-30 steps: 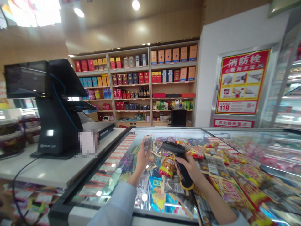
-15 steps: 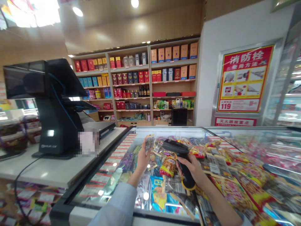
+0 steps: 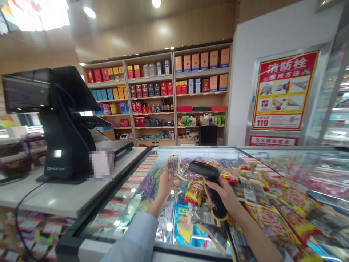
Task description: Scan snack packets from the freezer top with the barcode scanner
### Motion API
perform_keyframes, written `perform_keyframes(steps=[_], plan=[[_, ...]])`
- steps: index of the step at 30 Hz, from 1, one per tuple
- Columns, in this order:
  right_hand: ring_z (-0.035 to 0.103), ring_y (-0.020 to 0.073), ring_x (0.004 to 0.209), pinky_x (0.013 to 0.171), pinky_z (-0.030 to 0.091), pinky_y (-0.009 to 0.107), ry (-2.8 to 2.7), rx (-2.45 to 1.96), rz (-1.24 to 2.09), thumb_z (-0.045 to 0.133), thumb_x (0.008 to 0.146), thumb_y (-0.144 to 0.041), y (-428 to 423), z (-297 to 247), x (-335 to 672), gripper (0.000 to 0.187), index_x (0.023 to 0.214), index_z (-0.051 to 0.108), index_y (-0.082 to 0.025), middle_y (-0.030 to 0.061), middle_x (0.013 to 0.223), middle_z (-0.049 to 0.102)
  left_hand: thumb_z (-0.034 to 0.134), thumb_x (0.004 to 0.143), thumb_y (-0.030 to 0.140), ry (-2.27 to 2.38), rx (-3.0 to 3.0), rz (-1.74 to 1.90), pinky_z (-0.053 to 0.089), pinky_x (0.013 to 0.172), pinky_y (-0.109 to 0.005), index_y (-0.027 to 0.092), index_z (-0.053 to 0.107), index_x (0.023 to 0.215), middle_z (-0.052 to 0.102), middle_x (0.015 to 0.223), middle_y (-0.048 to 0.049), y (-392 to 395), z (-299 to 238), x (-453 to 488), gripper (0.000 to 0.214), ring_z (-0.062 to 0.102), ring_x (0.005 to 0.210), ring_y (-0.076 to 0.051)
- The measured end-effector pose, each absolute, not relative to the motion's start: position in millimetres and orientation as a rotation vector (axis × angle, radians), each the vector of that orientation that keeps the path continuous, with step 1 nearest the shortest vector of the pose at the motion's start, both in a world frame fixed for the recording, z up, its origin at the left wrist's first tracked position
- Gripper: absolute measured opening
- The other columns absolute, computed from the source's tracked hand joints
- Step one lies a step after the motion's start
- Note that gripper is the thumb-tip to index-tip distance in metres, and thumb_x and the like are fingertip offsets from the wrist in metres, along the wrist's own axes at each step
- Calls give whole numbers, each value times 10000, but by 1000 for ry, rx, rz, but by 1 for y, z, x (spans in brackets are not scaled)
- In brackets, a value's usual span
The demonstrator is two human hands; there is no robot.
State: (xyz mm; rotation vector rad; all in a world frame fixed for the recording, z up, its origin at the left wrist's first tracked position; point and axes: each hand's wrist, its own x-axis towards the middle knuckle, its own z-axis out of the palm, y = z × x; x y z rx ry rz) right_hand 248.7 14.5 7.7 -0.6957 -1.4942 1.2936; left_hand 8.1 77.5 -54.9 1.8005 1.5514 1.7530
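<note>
My left hand (image 3: pixel 165 186) is raised over a glass-topped chest freezer (image 3: pixel 174 245), pinching a small clear snack packet (image 3: pixel 173 164) upright between fingers and thumb. My right hand (image 3: pixel 222 194) grips a black corded handheld barcode scanner (image 3: pixel 211 182) with a yellow ring at its base. Its head points left, toward the packet, with a gap between them. Below my hands, an orange-and-red snack bag (image 3: pixel 194 192) and a blue packet (image 3: pixel 182 225) lie among many bright packets. My right forearm hides part of the packets.
A black POS terminal (image 3: pixel 65 123) stands on a white counter (image 3: pixel 54 193) to the left, beside a pixelated blurred item (image 3: pixel 102 165). Wooden shelves of boxed goods and bottles (image 3: pixel 155 98) fill the back. A red-and-yellow hydrant poster (image 3: pixel 285 91) hangs right.
The scanner and my right hand have shifted slightly right and the view has tilted a little. My left hand and its packet stay nearly in place.
</note>
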Motion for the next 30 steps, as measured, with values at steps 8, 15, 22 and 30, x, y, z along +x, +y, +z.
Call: perform_keyframes(steps=[8,15,22,30], plan=[[480,120,354,353,399,235,-1399,-757,1355,699,678,-495,20,9,251,344,671,586,-171,4,465,567,478,885,264,1483,1731,1737,538,821,-329,193,246,1487,667,1205,-101,74,-51,11,650,704,861,-194],[492,132,349,328,398,239,-1355,-881,1379,723,647,-476,0,23,241,329,662,589,-175,16,471,575,528,851,206,1551,1699,1861,433,1037,-388,180,256,1492,575,1341,-126,55,-23,-25,697,540,1239,-244],[481,133,333,311,396,234,-1178,-784,1589,689,667,-384,-1,28,167,233,638,605,-169,17,438,554,571,810,198,1544,1567,1825,429,1062,-410,270,245,1500,465,1459,-69,17,-35,-109,766,498,1283,-226],[497,104,380,345,415,200,-965,-574,1895,647,679,-306,20,-8,46,147,681,613,-162,4,530,589,594,776,132,1800,1286,1741,529,900,-378,185,375,1451,701,1106,-86,5,-71,-175,712,685,912,-206]])
